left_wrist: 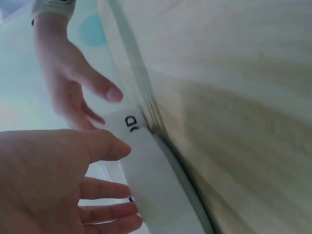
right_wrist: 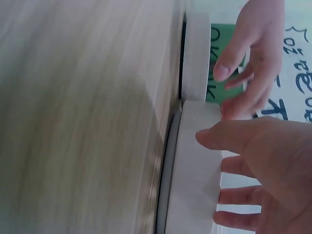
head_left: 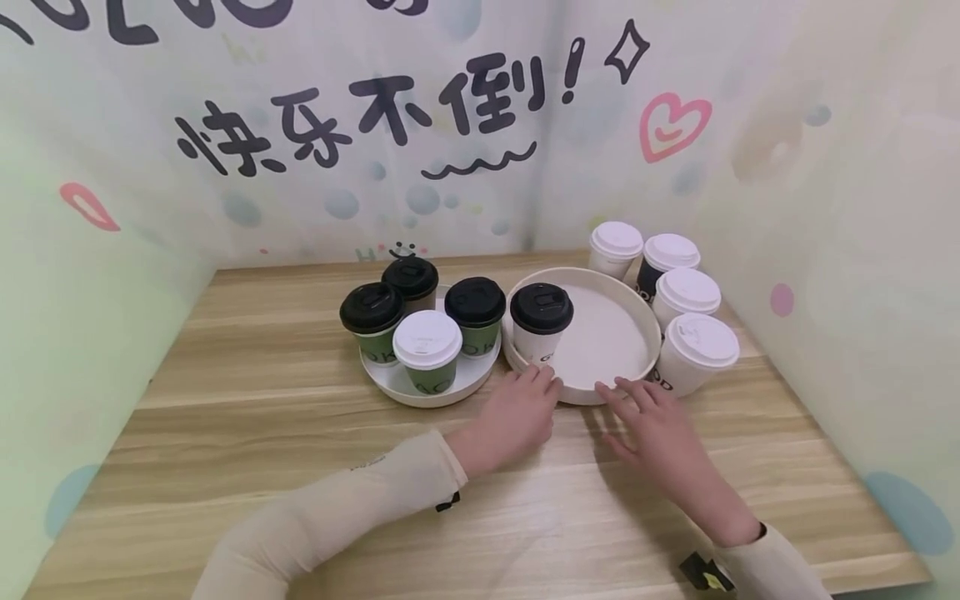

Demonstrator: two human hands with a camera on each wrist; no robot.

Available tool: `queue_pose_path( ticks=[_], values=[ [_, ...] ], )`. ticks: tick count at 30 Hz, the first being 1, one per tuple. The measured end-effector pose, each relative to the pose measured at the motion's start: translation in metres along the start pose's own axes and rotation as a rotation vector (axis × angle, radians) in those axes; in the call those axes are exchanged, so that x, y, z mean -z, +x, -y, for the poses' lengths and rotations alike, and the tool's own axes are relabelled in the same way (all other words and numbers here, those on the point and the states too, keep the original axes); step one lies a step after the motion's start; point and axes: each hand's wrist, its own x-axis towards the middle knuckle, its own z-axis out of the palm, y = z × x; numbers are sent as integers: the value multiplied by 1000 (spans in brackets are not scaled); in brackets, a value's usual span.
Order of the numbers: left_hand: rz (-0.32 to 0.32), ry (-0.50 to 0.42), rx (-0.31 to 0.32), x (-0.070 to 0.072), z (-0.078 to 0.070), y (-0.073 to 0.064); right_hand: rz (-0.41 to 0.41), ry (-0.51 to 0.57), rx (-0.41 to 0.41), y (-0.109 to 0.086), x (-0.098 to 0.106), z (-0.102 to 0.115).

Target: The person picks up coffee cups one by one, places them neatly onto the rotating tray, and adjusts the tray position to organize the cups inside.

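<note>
Left hand (head_left: 517, 417) and right hand (head_left: 663, 437) at the near side of a round tray (head_left: 607, 342)
The tray lies on the surface (head_left: 240, 408) just beyond both hands, with no long axis; the left hand is nearer its black-lidded cup (head_left: 540, 317). Both hands' fingers are loosely parted; whether they touch the rim, I cannot tell.

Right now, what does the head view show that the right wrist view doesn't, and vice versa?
Head only: the black lids, the white lids and the pink heart.

Right wrist only: a grey strip along the foot of the right tray.

Both: that tray, the left hand, the right hand, green cups and the wooden table.
</note>
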Motion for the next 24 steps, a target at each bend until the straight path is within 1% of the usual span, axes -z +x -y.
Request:
queue_pose_path(
  ticks=[3, 6, 9, 12, 15, 18, 24],
  values=[
    [-1, -9, -36, -2, -6, 1, 22, -33, -8, 2, -3, 6],
    [-18, 1, -62, -4, -9, 2, 32, -42, -14, 3, -3, 9],
    [-28, 14, -78, -3, -7, 4, 37, -29, -19, 3, -2, 8],
    [-23, 8, -85, -2, -4, 4, 42, -6, -18, 4, 0, 4],
    [2, -16, -82, 0, 1, 5, 40, 9, -10, 4, 2, -3],
    [34, -65, -70, 1, 7, 4, 51, 28, -4, 3, 4, -9],
    [91, -148, -15, 3, 20, 3, 80, 66, -1, -1, 7, -15]
  ],
)
